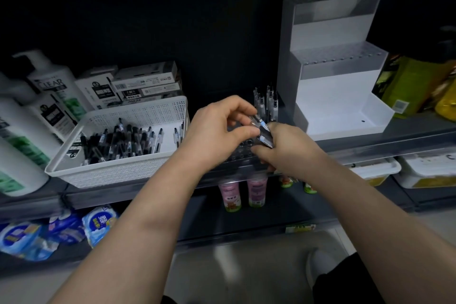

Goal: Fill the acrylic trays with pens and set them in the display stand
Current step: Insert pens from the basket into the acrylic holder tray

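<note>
acrylic tray: clear, holed | pens: upright at its back | display stand: white, stepped, beside

A grid of small holes patterns the white rectangular plastic basket, alongside black-and-clear slim plastic pens and a white-and-frosted-grey stepped acrylic display stand.

both hands pinching pens over tray, basket left

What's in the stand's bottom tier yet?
Empty: the bottom tier of the display stand shows only bare white floor, nothing set in it.
</note>
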